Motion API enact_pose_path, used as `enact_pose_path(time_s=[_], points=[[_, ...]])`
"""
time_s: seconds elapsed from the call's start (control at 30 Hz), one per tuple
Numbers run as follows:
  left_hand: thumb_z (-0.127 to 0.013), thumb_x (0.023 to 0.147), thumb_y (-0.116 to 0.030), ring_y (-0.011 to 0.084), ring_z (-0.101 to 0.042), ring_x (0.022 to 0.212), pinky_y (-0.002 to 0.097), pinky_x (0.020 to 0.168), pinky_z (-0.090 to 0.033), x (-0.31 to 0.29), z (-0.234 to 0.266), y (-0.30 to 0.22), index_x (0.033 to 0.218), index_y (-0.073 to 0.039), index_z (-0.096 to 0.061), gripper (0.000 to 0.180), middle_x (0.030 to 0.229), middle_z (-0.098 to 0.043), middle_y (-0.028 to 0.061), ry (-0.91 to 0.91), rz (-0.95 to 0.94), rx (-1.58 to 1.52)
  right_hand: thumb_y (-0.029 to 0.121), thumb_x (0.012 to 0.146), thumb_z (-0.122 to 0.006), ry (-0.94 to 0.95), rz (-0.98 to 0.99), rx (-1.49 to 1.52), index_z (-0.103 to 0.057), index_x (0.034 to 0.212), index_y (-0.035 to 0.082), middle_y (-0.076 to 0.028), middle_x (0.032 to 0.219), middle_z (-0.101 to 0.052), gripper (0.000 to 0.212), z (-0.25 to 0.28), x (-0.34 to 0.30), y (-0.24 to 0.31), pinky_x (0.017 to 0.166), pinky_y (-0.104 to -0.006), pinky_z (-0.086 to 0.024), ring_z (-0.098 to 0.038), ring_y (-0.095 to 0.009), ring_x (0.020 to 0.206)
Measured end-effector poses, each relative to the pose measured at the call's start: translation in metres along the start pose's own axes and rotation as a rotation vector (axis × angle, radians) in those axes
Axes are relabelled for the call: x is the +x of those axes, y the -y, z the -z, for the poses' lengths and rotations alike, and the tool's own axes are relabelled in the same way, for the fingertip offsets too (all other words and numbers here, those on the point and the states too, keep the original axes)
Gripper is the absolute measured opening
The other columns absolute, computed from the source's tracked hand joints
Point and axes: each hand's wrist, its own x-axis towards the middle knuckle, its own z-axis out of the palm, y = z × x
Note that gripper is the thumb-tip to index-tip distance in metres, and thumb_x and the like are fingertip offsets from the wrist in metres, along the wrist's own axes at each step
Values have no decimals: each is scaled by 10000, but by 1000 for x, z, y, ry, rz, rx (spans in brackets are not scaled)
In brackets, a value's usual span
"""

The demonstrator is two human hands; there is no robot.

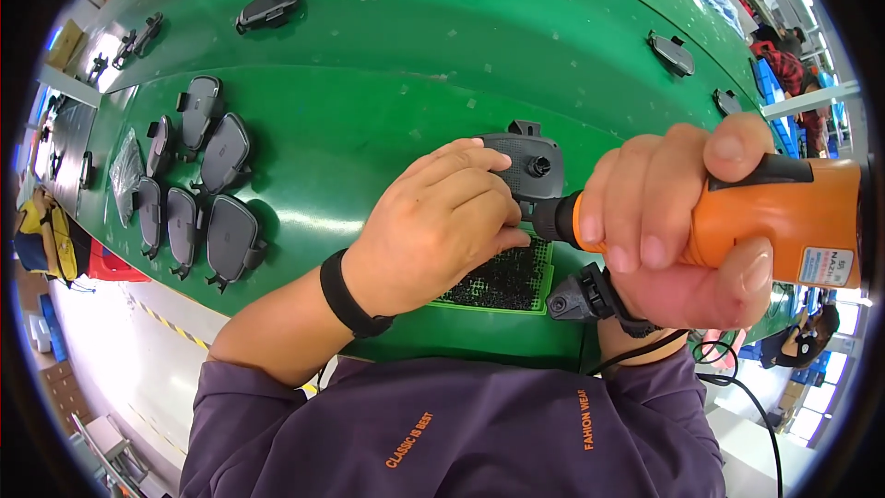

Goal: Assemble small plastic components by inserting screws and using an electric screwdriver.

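My right hand [645, 203] wraps around an orange and black electric screwdriver [774, 207], which lies crosswise with its black nose pointing left. The nose is beside the lower edge of a dark grey phone holder [516, 159], lying with its round knob up. My left hand [438, 226] rests at this holder's left side, fingers curled, thumb and fingertips pinched close to the screwdriver's nose. Whatever the pinch holds is too small or hidden to make out. Under the left hand sits a green-rimmed tray [550, 286] of small black pieces, probably screws, partly covered by the hand.
Several grey phone holders [228, 152] lie grouped on the green table [341, 129] at left; others are scattered along the far side. A clear plastic bag [125, 175] is near the left edge. A black cable [761, 406] hangs at right. Other people [802, 341] are at the right.
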Motion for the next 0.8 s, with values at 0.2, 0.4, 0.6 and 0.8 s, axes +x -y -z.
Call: enact_pose_path(time_s=[0.2, 0.4, 0.6, 0.8], points=[[-814, 679, -151, 268, -650, 1015, 446, 991, -519, -1, 0, -1, 842, -66, -642, 252, 891, -634, 79, -7, 5, -13, 426, 939, -638, 48, 19, -4, -445, 1236, 86, 9, 696, -550, 491, 3, 1, 2, 592, -310, -505, -545, -133, 575], [-811, 691, -142, 268, -651, 975, 447, 993, -517, -1, 2, 0, 844, -66, -640, 242, 880, -634, 82, -4, 4, -34, 422, 936, -644, 22, -15, -17, -435, 1212, 97, 15, 688, -548, 475, -5, 0, 3, 588, -310, -504, -549, -129, 574], [-808, 706, -134, 263, -656, 937, 444, 990, -517, 4, 3, 0, 836, -62, -634, 229, 858, -634, 76, 14, 20, -211, 417, 934, -651, 48, -27, 21, -435, 1199, 106, 17, 699, -556, 463, -4, 2, 10, 586, -305, -500, -551, -126, 576], [-787, 745, -57, 253, -666, 946, 407, 958, -510, 3, 11, 9, 879, -20, -646, 198, 924, -674, 91, -40, 146, -355, 402, 944, -617, -1, -22, 10, -452, 1217, 88, 1, 707, -559, 448, -7, 2, -3, 609, -320, -501, -537, -146, 571]])
